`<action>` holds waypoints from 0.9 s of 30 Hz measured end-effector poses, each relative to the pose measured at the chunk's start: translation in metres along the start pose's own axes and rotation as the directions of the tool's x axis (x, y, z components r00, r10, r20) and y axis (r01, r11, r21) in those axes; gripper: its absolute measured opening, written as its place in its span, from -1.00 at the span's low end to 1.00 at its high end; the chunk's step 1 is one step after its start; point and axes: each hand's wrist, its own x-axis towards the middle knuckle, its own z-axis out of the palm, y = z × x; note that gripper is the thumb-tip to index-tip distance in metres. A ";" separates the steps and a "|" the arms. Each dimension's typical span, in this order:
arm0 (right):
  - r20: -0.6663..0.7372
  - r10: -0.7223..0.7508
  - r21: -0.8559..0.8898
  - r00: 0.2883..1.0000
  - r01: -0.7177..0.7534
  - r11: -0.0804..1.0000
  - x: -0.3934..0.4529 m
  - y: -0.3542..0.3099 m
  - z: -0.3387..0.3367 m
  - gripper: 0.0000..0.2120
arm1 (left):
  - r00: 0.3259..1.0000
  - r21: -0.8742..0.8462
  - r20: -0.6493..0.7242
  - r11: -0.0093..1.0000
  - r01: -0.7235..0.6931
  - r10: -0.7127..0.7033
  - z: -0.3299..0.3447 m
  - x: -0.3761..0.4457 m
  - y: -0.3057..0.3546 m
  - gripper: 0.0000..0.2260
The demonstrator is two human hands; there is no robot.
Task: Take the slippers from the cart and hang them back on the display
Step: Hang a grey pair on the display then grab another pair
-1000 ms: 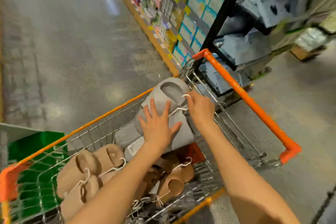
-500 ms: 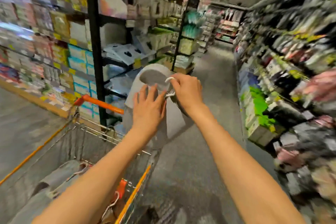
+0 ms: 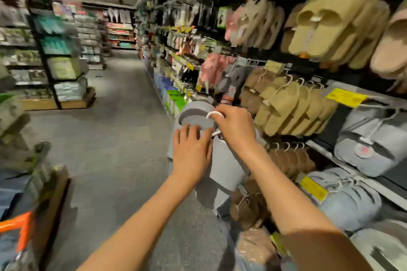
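Observation:
I hold a pair of grey slippers (image 3: 224, 169) in mid-air in front of the slipper display (image 3: 308, 99) on the right. My right hand (image 3: 235, 125) pinches the pair's white plastic hanger hook (image 3: 212, 114) at the top. My left hand (image 3: 191, 149) lies flat against the slippers' front with its fingers spread, steadying them. The orange corner of the cart (image 3: 17, 231) shows at the lower left, behind me. The view is blurred by motion.
Beige slippers (image 3: 293, 108) and brown slippers (image 3: 290, 158) hang on pegs just right of my hands. Light grey slippers (image 3: 370, 145) fill the shelves further right. A grey aisle floor (image 3: 114, 138) runs ahead, with stocked shelves (image 3: 55, 61) on the left.
I lifted the grey slippers out of the cart and turned right to face the slipper display. Both hands kept their hold on the pair throughout.

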 end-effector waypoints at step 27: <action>-0.528 0.592 -0.301 0.609 -0.786 0.540 -0.031 0.230 -0.151 -0.79 | 0.699 -0.509 -0.350 0.500 -0.701 0.624 0.157 0.106 0.288 -0.77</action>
